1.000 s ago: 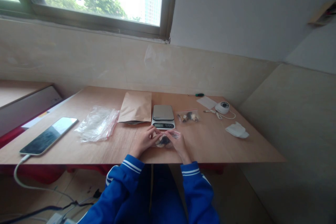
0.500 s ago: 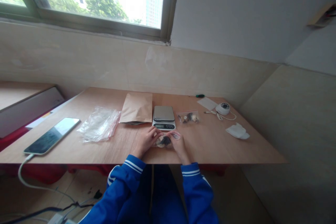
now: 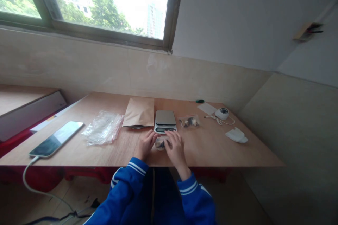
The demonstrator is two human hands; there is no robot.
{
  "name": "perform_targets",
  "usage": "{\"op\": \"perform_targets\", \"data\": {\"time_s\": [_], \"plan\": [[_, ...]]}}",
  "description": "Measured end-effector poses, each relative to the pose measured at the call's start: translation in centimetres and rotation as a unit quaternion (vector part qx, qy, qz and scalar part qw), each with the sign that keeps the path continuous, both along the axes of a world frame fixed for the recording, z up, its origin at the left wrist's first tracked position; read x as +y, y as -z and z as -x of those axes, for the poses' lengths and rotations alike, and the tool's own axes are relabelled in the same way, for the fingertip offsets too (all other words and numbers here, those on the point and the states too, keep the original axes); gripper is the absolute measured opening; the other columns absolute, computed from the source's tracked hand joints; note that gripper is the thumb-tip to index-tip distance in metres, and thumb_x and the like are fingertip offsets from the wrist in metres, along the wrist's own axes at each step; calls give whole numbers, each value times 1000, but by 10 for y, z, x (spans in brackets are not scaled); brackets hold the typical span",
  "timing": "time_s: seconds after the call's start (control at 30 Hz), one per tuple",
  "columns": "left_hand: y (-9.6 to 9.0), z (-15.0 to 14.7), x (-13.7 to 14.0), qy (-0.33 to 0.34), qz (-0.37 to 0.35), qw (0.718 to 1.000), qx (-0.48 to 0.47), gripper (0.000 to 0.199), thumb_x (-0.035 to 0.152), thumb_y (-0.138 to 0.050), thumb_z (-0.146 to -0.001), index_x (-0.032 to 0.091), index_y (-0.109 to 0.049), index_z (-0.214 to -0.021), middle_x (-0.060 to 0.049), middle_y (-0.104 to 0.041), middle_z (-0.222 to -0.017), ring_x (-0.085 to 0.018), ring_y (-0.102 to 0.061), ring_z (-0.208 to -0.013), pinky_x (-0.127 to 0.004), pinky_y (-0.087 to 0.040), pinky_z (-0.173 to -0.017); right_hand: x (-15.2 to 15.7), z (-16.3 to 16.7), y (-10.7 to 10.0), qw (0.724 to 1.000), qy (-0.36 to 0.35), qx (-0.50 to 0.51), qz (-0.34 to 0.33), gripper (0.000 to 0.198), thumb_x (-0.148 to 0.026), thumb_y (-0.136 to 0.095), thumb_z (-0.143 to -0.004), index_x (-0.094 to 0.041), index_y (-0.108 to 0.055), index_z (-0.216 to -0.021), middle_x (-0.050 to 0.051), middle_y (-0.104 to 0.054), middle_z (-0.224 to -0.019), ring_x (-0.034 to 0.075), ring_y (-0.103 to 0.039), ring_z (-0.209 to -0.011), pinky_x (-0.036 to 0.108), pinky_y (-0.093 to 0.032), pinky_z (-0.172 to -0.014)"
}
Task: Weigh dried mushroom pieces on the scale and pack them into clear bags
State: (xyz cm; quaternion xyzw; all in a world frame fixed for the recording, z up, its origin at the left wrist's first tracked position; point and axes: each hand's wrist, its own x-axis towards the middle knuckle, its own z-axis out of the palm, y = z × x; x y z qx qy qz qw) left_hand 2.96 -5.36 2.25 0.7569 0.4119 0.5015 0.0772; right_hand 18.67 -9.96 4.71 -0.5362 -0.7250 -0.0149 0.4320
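Note:
A small clear zip bag (image 3: 159, 143) with dark and pale pieces in it lies at the table's front, just before the digital kitchen scale (image 3: 165, 119). My left hand (image 3: 146, 145) is closed at the bag's upper left corner, fingertips pinching its edge. Over the bag's right side is my right hand (image 3: 177, 150), fingers stretched towards the scale and thumb apart, resting on the plastic. It hides part of the bag. To the right of the scale lies a second filled zip bag (image 3: 189, 122).
A brown paper pouch (image 3: 139, 111) lies left of the scale, beside a pile of clear plastic bags (image 3: 101, 128). A phone (image 3: 56, 139) is plugged in at left. On the right are a white round device (image 3: 221, 113) with a cable, crumpled tissue (image 3: 237, 135) and a green-handled tool (image 3: 200, 101).
My right hand has loosened from its pinch and moved left over the bag, its fingers now stretched out. My left hand stays at the bag's left side. The view has shifted slightly.

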Motion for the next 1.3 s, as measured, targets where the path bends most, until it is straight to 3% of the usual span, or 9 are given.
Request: {"op": "perform_targets", "data": {"time_s": [0.1,0.27,0.43,0.57,0.7,0.83,1.03,1.3], "plan": [[2,0,-3,2,-25,1000,-11,35,28,-32,-96,18,-60,-77,-4,-62,-73,-11,-59,-66,-22,-47,-63,1,10,-14,998,-47,-13,28,13,-27,-54,-90,-24,-66,-94,1,-69,-97,20,-56,-102,38,-29,-97],[0,2,-3,-2,-37,998,-54,31,28,-28,-95,19,-55,-83,-3,-61,-74,-13,-60,-68,-25,-48,-64,8,14,-26,998,-41,-7,36,16,-25,-57,-89,-22,-65,-75,-2,-71,-79,17,-60,-83,36,-29,-89],[-1,6,-3,20,11,997,-78,18,30,-38,-91,18,-51,-94,-3,-60,-80,-14,-60,-69,-25,-48,-63,12,12,-29,999,-21,5,33,19,-22,-52,-92,-21,-64,-77,-1,-70,-76,16,-60,-75,31,-33,-83],[0,6,-3,38,9,997,-66,18,33,-42,-90,18,-51,-94,-3,-58,-79,-14,-58,-67,-25,-46,-60,13,10,-30,999,-13,-11,32,21,-20,-50,-92,-21,-64,-77,-1,-70,-73,16,-60,-72,29,-34,-81],[3,3,1,9,-1,999,-47,23,28,-34,-94,19,-53,-85,-2,-56,-76,-13,-56,-69,-24,-45,-65,12,7,-31,999,-4,-26,34,21,-18,-54,-90,-22,-64,-73,-3,-70,-70,15,-58,-67,29,-33,-80],[7,2,5,-29,-19,999,-36,29,26,-32,-95,19,-51,-74,0,-51,-68,-11,-51,-61,-22,-42,-59,11,6,-32,998,-26,-19,58,17,-18,-56,-90,-23,-65,-76,-4,-71,-73,14,-59,-68,27,-34,-78],[9,3,6,-33,-29,999,-18,28,25,-33,-95,19,-50,-74,1,-51,-65,-11,-50,-58,-22,-40,-58,11,-1,-30,997,-25,-13,71,10,-31,-60,-87,-23,-67,-87,-2,-73,-82,16,-61,-74,27,-34,-77],[12,2,8,-34,-26,999,-19,28,26,-34,-95,19,-52,-75,2,-52,-60,-9,-51,-52,-21,-39,-54,6,-14,-29,997,-4,-12,76,19,-21,-57,-89,-25,-70,-76,-5,-70,-67,14,-58,-65,26,-33,-73]]}}
